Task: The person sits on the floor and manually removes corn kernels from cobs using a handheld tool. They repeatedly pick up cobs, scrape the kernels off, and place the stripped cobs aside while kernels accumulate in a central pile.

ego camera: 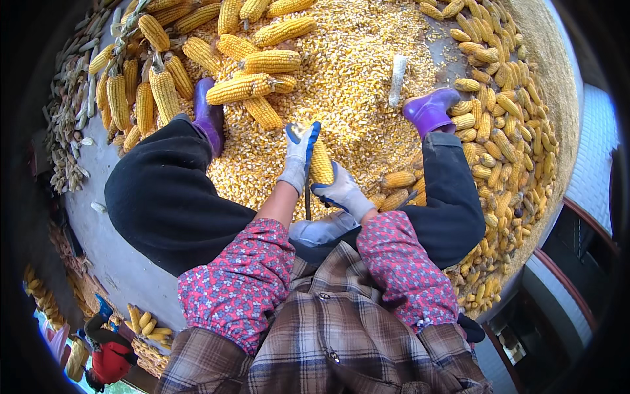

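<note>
Both hands wear pale knit gloves with blue coating. My right hand (pixel 342 189) grips the near end of a yellow ear of corn (pixel 322 165). Around the far end of that ear is my left hand (pixel 300 152), with pale kernels (pixel 299 130) showing between thumb and fingers. A thin dark rod (pixel 308 199) runs up beside the ear to my left hand; its upper end is hidden. Below the hands lies a greyish cloth-like piece (pixel 322 229) between my legs. A wide layer of loose corn kernels (pixel 344 93) spreads under and beyond the hands.
Unshelled ears (pixel 266 61) lie beyond my left hand, near husked bunches (pixel 118 98). A bare cob (pixel 397 81) rests on the kernels. Purple boots (pixel 430 111) flank the pile. More ears (pixel 507 138) cover the right side. A person in red (pixel 110 362) is at lower left.
</note>
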`<state>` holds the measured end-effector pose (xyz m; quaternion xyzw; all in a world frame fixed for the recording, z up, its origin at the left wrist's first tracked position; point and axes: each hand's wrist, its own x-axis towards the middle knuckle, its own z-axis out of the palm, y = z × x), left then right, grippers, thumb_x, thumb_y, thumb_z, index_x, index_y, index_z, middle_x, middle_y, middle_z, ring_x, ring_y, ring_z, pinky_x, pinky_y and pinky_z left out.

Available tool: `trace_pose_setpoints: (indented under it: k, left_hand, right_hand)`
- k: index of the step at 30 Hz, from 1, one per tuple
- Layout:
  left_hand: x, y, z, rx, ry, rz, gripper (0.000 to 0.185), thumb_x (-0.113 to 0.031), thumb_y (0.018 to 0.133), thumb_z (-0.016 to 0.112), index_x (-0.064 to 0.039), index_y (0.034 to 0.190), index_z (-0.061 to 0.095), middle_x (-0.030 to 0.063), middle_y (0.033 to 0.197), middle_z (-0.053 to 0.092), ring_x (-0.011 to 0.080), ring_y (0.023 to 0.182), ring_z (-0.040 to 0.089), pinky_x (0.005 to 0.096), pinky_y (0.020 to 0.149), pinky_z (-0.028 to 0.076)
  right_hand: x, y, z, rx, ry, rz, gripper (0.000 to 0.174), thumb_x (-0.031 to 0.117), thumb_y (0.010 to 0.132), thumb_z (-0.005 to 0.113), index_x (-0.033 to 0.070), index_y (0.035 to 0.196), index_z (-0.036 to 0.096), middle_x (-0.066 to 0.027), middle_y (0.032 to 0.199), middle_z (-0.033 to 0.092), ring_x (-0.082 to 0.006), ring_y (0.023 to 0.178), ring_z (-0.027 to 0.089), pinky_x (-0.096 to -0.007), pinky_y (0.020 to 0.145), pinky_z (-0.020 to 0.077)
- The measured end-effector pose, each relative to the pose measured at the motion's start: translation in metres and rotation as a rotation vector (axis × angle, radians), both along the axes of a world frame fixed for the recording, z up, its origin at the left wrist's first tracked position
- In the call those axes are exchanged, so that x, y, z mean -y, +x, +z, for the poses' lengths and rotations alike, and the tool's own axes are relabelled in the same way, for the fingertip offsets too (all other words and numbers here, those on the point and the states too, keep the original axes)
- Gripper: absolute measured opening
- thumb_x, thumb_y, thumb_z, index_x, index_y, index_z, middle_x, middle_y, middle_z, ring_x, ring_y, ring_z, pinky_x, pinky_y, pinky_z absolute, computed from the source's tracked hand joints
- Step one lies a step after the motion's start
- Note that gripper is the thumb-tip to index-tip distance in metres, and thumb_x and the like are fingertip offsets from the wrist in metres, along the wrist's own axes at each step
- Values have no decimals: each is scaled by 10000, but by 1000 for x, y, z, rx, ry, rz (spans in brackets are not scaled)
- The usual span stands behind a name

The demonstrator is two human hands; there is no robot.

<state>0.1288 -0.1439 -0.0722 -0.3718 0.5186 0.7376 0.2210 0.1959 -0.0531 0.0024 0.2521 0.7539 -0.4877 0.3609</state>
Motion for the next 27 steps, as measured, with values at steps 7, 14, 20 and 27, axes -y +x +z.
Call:
trace_pose_setpoints:
  k: [7,14,20,27]
  left_hand:
    - [4,-6,-9,-133,-165,-121,153,-204,799,682,-85,889,651,-47,704,593,56,581,507,230,504,409]
    - [10,3,-22,-3,-33,-202,582,-327,737,734,-43,1175,478,51,987,581,139,805,524,271,678,446]
    - [4,2,-15,-98,-125,-8,652,-201,722,759,-50,1243,397,48,964,582,96,738,544,221,632,460]
    - [-10,3,-15,-107,71,80,540,-136,750,733,-52,1189,431,31,875,594,99,670,542,225,590,458]
  right_hand:
    - [-2,21,39,143,-449,-513,367,141,679,745,27,995,596,-58,801,636,-120,688,602,-268,617,503]
    - [-5,9,7,146,-386,-408,444,128,704,741,11,1083,540,-38,835,634,-110,684,598,-256,606,498]
    - [2,5,10,49,-250,-202,472,181,634,756,12,1025,554,-60,784,622,-127,620,581,-282,579,492]
    - [-20,17,1,112,-468,-325,419,152,696,752,25,1052,571,-34,885,624,-114,704,585,-255,645,493]
